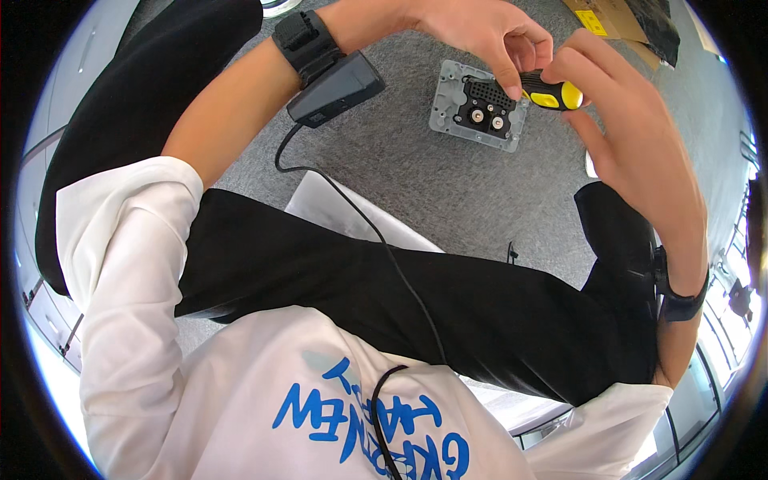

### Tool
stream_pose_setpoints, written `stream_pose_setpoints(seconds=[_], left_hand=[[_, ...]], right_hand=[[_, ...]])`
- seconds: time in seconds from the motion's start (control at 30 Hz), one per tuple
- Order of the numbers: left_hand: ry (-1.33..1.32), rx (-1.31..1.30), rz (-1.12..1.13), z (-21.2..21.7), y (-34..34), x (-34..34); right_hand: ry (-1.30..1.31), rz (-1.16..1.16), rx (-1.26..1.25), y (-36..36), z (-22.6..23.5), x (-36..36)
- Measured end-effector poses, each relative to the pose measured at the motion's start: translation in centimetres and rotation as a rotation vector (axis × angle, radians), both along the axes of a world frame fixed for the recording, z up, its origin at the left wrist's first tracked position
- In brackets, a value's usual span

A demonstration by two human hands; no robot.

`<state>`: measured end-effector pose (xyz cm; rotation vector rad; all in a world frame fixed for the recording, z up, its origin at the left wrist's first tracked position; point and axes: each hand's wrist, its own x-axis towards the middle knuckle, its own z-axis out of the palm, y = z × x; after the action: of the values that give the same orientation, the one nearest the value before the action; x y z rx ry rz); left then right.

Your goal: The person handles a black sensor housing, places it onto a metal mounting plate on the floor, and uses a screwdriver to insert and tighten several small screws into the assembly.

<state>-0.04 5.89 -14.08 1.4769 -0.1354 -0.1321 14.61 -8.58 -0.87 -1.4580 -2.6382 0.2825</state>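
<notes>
A screwdriver with a yellow and black handle (pixel 554 94) is held above the grey carpet. My right hand (pixel 620 120) wraps around its handle from the right. My left hand (pixel 480 36) pinches the black front part of the tool with thumb and fingers. Just below and left of the tool lies a grey square plate with a black insert and small round metal parts (pixel 478 106), flat on the carpet. The screwdriver's tip is hidden behind my left fingers.
A black device (pixel 336 88) is strapped under my left wrist, its cable running down across my black trousers (pixel 384 280). A black band sits on my right wrist (pixel 680 300). Brown cardboard (pixel 612 18) lies at the far right on the carpet.
</notes>
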Motion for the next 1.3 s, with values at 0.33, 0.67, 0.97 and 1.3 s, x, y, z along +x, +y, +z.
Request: stream_pose_setpoints(seconds=[0.33, 0.67, 0.97, 1.3], left_hand=[[-0.061, 0.367, 0.012, 2.1, -0.8, 0.5], [-0.280, 0.071, 0.076, 1.1, -1.7, 0.9], [-0.108, 0.257, 0.062, 2.4, -0.8, -0.5], [-0.093, 0.245, 0.071, 1.5, -0.6, 0.0]], right_hand=[[0.011, -0.242, 0.093, 0.4, -0.5, -0.9], [-0.160, -0.276, -0.069, 0.8, -0.6, 0.4], [0.068, -0.026, 0.101, 1.0, -0.8, 0.3], [-0.247, -0.186, -0.004, 0.4, 2.6, -4.7]])
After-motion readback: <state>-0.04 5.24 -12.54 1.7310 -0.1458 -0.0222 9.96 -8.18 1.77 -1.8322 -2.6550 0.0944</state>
